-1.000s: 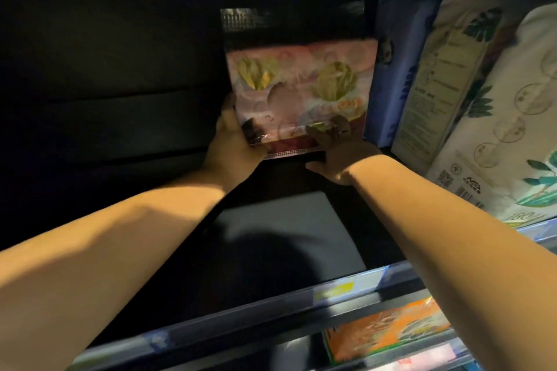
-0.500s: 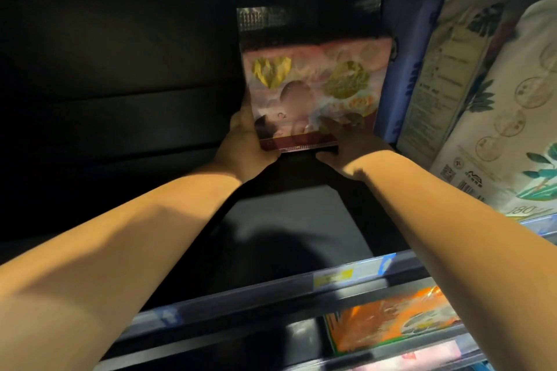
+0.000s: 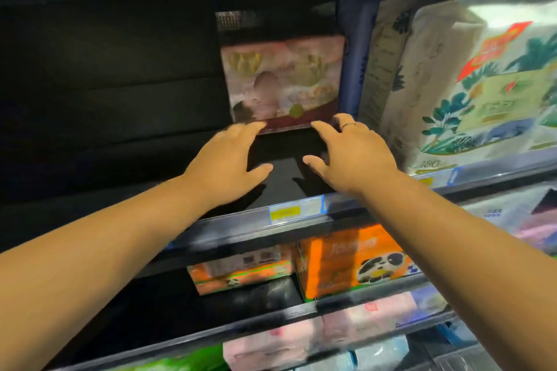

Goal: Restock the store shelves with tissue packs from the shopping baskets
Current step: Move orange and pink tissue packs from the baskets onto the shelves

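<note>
Pink floral tissue pack [image 3: 283,81] stands upright far back on the upper shelf [image 3: 283,166]. Its printed face is toward us and its right side is against a blue pack [image 3: 357,48], with a leaf-print pack [image 3: 470,84] further right. Both hands reach in over the shelf board. The left hand [image 3: 229,159] is spread flat with its fingertips [image 3: 256,127] at the pack's bottom-left corner. The right hand [image 3: 355,156] is also spread, thumb out, ring [image 3: 348,124] showing, index tip at the bottom-right corner. Neither hand curls around anything and nothing is pinched. We cannot tell whether the tips actually touch the wrap or sit just short of it. Key relation: the pack lies straight ahead of and deeper than both palms, centred between them. Its wider side runs left-right across the shelf, and its lower edge is level with the fingertips. The two hands are about equally near, each covering its own corner. We judge this pack as seated, so any last nudge would be a straight push backward from both corners. Otherwise the hands come out toward the price tag [image 3: 284,213] on the front rail. Shopping baskets are not in view. Orange panda packs [image 3: 352,262] sit on the shelf below. Left of the pack the shelf is too dark to read.
</note>
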`<control>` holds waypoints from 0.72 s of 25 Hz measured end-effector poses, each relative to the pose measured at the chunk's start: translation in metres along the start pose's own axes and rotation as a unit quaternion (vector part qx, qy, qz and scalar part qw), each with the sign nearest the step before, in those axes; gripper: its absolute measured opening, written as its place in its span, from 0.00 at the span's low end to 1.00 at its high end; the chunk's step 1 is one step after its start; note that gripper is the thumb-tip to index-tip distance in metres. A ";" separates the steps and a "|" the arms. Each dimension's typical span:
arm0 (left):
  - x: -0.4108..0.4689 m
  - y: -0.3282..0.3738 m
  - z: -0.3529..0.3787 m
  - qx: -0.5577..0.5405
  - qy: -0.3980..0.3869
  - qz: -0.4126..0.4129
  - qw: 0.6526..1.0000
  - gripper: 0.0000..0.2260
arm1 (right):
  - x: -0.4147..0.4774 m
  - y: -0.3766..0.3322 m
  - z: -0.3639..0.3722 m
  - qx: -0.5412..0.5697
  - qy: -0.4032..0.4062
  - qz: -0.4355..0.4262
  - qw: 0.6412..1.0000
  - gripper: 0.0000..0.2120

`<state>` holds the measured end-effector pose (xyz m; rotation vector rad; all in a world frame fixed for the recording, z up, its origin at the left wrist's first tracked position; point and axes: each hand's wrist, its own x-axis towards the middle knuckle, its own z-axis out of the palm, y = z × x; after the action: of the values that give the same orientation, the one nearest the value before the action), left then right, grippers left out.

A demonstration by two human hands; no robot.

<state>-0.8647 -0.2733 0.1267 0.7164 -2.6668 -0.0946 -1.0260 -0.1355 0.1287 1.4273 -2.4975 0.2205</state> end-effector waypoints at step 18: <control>-0.169 0.109 0.112 -0.018 -0.015 0.254 0.967 0.32 | -0.285 0.015 0.069 -0.044 0.033 0.197 0.979 0.33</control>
<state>-0.8233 -0.0985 -0.0172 0.0042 -2.7778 -0.0167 -0.9105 0.0890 -0.0213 0.8648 -2.6747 0.2224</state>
